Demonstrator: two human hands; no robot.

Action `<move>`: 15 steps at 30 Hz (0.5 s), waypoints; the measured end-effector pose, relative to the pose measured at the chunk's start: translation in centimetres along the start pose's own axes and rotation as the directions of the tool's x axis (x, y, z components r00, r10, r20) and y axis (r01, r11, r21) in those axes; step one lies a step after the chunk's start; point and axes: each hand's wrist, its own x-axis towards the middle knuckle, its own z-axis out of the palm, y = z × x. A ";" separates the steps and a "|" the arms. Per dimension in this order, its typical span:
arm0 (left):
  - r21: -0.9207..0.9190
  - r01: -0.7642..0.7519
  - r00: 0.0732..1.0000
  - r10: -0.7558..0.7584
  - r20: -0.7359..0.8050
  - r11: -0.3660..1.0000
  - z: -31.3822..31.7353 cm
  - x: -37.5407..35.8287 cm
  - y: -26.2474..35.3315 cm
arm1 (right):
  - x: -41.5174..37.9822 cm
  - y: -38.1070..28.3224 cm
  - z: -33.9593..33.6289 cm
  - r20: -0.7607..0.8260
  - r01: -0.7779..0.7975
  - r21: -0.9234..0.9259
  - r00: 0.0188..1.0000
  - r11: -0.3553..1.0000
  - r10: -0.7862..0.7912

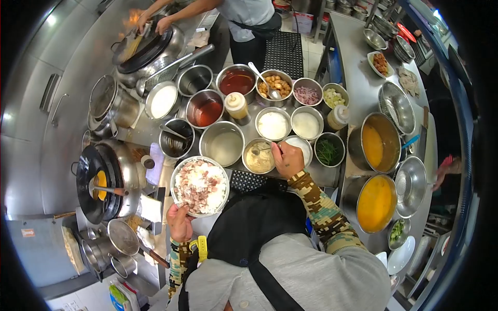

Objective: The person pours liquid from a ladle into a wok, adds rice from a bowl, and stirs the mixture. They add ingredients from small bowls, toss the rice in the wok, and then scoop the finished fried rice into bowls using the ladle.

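My left hand (pixel 180 223) grips the lower rim of a white bowl (pixel 226 182) heaped with white rice and diced pinkish meat (pixel 199 185). My right hand (pixel 288 159) is closed on the handle of a metal spoon (pixel 256 151), which dips into a steel pot of beige powder (pixel 259 161). Right behind that hand is a steel pot of white contents (pixel 303 146), partly covered by it. Left of the beige powder stands a steel pot of cloudy liquid (pixel 222 144). Chopped green herbs (pixel 328 152) fill a pot to the right.
At left, a wok (pixel 89 199) holds beaten egg and a ladle. Beyond the pots, a co-worker's hands (pixel 165 24) hold a pan near a flame. Two large pots of orange liquid (pixel 374 203) stand at right. Two squeeze bottles (pixel 236 105) stand among the pots.
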 end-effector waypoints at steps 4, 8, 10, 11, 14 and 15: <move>-0.010 -0.013 1.000 0.013 -0.028 1.000 -0.7 -0.8 -0.1 | -0.5 0.1 1.1 0.020 -0.069 0.074 0.997 0.995 0.068; -0.027 0.023 0.999 -0.024 -0.043 0.999 -1.9 -0.8 -1.6 | -0.5 -0.4 0.7 0.006 -0.175 0.171 0.984 0.970 0.177; -0.031 0.029 0.999 -0.030 -0.028 0.999 -1.5 -0.7 -1.8 | -0.4 0.0 0.1 0.006 -0.241 0.257 0.969 0.936 0.248; -0.018 0.035 0.999 -0.036 -0.040 0.999 -1.1 -0.7 -1.9 | -0.6 0.0 -0.6 0.043 -0.328 0.358 0.941 0.874 0.335; -0.027 0.031 1.000 -0.031 -0.002 0.999 -0.3 -0.3 -2.4 | -0.3 -2.8 -4.5 0.094 -0.388 0.469 0.915 0.793 0.392; -0.017 0.040 0.999 -0.039 0.025 0.999 -0.1 -0.2 -2.4 | -0.2 -4.3 -5.7 0.108 -0.375 0.489 0.922 0.788 0.372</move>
